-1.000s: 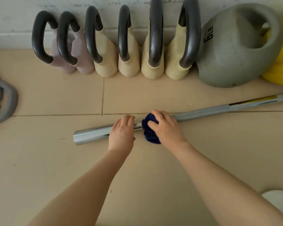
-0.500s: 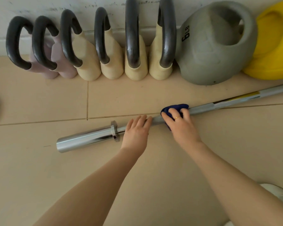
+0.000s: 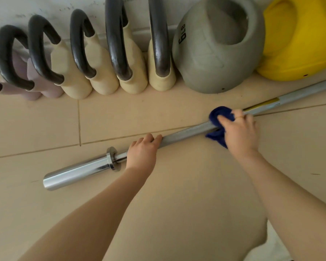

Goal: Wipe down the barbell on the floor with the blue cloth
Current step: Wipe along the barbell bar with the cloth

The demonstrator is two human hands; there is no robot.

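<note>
The barbell (image 3: 186, 131) lies slantwise on the tan tiled floor (image 3: 36, 125), its chrome sleeve end toward the lower left and its shaft running up past the right edge. The blue cloth (image 3: 219, 119) is bunched over the shaft, and the right hand (image 3: 240, 131) grips it there, fingers curled over cloth and bar. The left hand (image 3: 142, 152) rests on the shaft just beside the collar, fingers curled over the bar. Beyond the bar, against the wall, stands a row of cream and mauve kettlebells (image 3: 102, 76) with dark handles, then a grey kettlebell (image 3: 215, 59) and a yellow one (image 3: 299, 44), none touching the bar.
</note>
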